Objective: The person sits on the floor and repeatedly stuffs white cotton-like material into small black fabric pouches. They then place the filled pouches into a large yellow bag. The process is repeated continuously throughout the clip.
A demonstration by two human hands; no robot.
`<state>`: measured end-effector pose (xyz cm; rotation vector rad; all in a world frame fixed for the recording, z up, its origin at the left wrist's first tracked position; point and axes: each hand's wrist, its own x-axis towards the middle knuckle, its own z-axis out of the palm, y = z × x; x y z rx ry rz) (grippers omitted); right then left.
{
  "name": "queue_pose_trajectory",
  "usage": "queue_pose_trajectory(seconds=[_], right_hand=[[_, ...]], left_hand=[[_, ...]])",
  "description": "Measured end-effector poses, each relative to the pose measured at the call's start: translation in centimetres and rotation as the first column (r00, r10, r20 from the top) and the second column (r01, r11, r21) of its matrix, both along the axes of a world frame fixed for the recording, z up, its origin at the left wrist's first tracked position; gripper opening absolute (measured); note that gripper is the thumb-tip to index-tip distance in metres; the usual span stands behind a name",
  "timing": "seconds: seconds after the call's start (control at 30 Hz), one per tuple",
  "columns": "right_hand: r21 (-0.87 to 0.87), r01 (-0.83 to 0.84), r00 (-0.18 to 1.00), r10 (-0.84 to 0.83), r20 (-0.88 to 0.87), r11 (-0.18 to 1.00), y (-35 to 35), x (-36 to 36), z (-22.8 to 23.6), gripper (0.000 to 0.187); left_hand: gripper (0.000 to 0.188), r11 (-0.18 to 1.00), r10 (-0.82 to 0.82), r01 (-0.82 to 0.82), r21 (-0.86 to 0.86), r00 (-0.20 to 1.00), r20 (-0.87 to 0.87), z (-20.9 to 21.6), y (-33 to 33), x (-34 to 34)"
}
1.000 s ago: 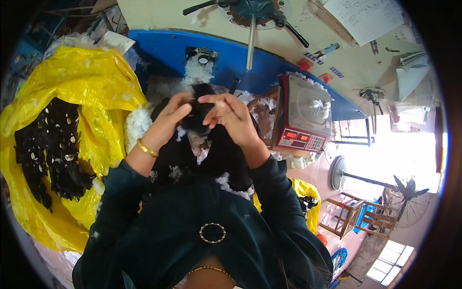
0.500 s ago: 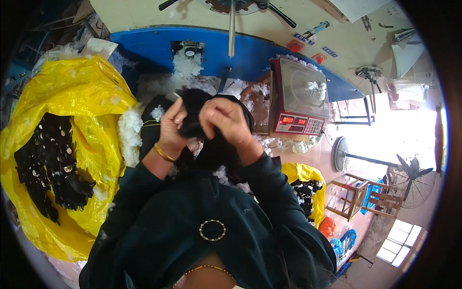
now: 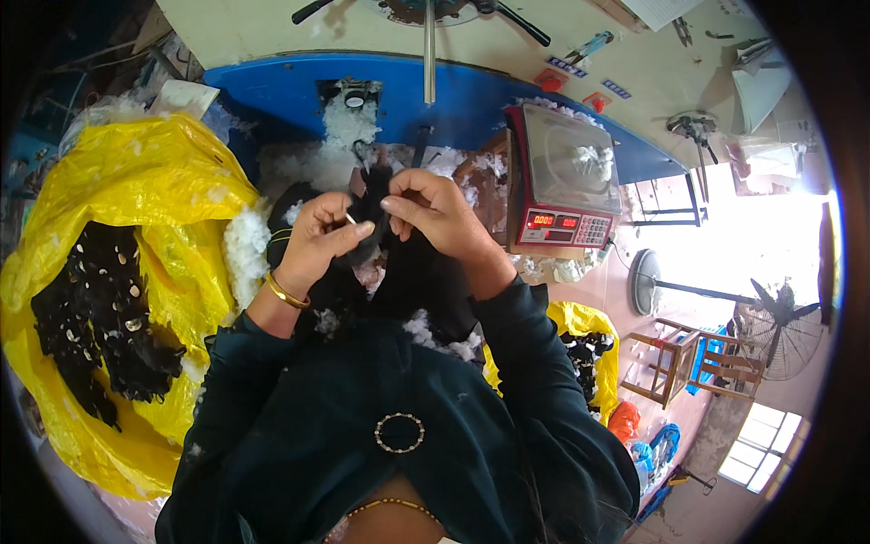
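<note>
Below the edge of the blue panel [image 3: 272,98], a black fluffy piece [image 3: 372,192] is pinched now by left hand [image 3: 319,234] and right hand [image 3: 435,216].

There are two hands [image 3: 317,240] [image 3: 433,218], two yellow bags [image 3: 113,150] [image 3: 573,315], one weighing scale [image 3: 566,218], two red buttons [image 3: 550,82] [image 3: 596,102], two blue labels [image 3: 566,67] [image 3: 616,89], one bracelet [image 3: 285,291], one necklace [image 3: 396,502] and one fan [image 3: 778,331].

Wooden stand [image 3: 492,213]: red scale [image 3: 566,181] on top, white fluff [image 3: 490,163] toward left edge. Pink floor [image 3: 612,308]: wooden stool [image 3: 681,370], orange bag [image 3: 623,422].
</note>
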<state>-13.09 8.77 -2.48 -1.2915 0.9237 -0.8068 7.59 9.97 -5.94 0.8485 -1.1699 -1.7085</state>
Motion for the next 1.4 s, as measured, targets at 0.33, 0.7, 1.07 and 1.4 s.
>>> queue_pose_trajectory(seconds=[0.33,0.7,1.07,1.4], right_hand=[[0.085,0.018,0.979,-0.035,0.199,0.996,0.0,1.4,-0.3,0.014],[-0.536,-0.368,0.816,-0.013,-0.578,0.759,0.5,-1.3,0.9,0.03],[-0.885,0.171,0.627,-0.741,-0.241,0.433,-12.1,-0.5,2.8,0.027],[-0.826,0.128,0.689,-0.649,-0.323,0.548,-18.1,-2.3,3.0,0.026]], left_hand=[[0.057,0.994,-0.012,0.018,-0.108,0.998,0.062,0.3,-1.3,-0.6],[0.042,0.951,0.089,-0.004,0.31,0.962,-0.26,0.8,-1.6,-3.8],[0.042,0.906,0.266,-0.115,0.406,0.903,-0.338,5.8,-9.4,-7.9],[0.037,0.846,0.377,-0.129,-0.518,0.831,0.408,5.6,-10.0,-7.3]])
